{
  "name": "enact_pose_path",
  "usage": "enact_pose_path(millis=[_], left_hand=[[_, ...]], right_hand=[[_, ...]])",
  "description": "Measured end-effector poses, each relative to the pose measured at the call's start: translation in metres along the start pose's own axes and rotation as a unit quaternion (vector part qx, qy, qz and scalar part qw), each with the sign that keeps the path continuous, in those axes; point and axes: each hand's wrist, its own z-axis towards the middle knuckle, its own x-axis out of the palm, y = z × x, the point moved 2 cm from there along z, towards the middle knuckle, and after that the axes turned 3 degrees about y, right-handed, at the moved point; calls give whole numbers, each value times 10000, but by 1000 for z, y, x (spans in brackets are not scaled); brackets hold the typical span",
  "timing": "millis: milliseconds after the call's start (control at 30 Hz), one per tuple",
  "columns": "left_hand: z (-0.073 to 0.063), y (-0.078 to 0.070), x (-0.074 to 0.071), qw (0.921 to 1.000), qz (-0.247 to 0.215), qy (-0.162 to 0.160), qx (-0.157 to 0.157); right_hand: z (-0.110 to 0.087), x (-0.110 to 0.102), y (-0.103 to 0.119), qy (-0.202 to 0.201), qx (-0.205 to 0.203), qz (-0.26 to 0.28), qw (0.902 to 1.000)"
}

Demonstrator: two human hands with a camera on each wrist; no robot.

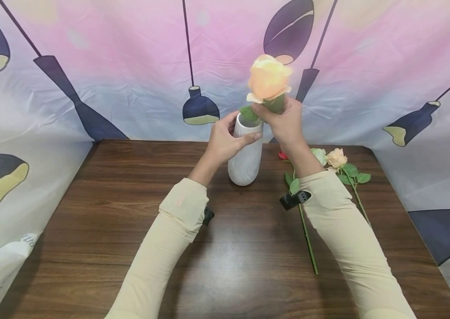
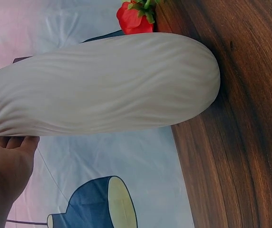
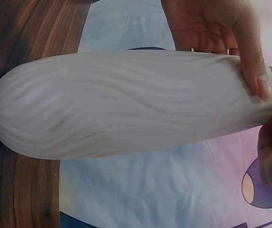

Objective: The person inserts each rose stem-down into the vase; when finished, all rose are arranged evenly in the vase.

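Your peach-coloured, green-leaved rose [image 1: 269, 79] points bloom-up above the mouth of the tall, white, ribbed vase [image 1: 244, 161], its long axis near upright over the brown wood-grain tabletop [image 1: 129, 212]. Your right hand [image 1: 288, 124] grips the rose below its bloom; your left hand [image 1: 226, 141] holds the vase near its rim.

On the counter [image 1: 225, 266], near the frame's centre, the vase [image 1: 244, 161] stands with my left hand [image 1: 226, 139] at its left, my right hand [image 1: 287, 123] and the rose [image 1: 268, 79] at its upper right, loose flowers [image 1: 336, 158] lying centre-right, and the backdrop [image 1: 141, 66] behind.
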Motion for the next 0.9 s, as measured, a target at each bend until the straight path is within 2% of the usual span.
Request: enact_pose_path(millis=[167,333,567,733,900], left_hand=[[0,0,1,10000,-8,-25,-14],[0,1,1,10000,19,-61,10],[0,1,0,9999,63,-105,17],[0,1,1,10000,25,-93,-17],[0,2,1,10000,-13,-81,49]], right_hand=[[0,0,1,-55,228,283,9993],[1,-2,1,-212,18,660,9976],[2,-3,0,-338,-210,781,9962],[2,-2,0,-265,-68,437,9987],[3,-2,1,66,-21,-96,9999]])
